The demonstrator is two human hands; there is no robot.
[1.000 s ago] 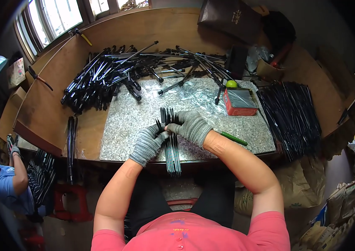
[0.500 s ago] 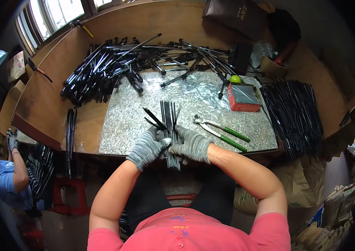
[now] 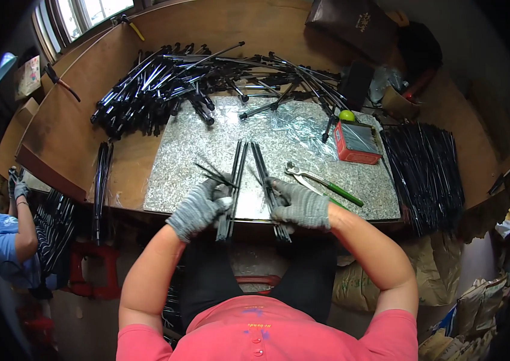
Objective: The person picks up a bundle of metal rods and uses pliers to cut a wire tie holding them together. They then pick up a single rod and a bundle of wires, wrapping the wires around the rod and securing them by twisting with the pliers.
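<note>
My left hand [image 3: 197,207], in a grey knit glove, is closed around a bunch of thin black rods [image 3: 239,168]; a few of them splay out to the upper left. In the same kind of glove, my right hand [image 3: 300,203] grips a second bunch of thin rods [image 3: 259,157]. The two bunches stand apart, with a gap between them, over the front edge of a speckled stone slab [image 3: 188,141]. Pincers with green handles [image 3: 321,182] lie on the slab beside my right hand, which partly covers one handle.
Black rods with knobbed ends [image 3: 146,90] are heaped at the back left. A dense stack of dark rods [image 3: 426,174] lies at right, a small bundle [image 3: 102,186] at left. On the slab sit a red box [image 3: 357,143] and clear plastic film [image 3: 303,129]. Another person [image 3: 11,240] works at far left.
The rods held together between my hands are now two separate bunches, one per hand. My right hand has moved right, my left slightly left. The view has shifted a little.
</note>
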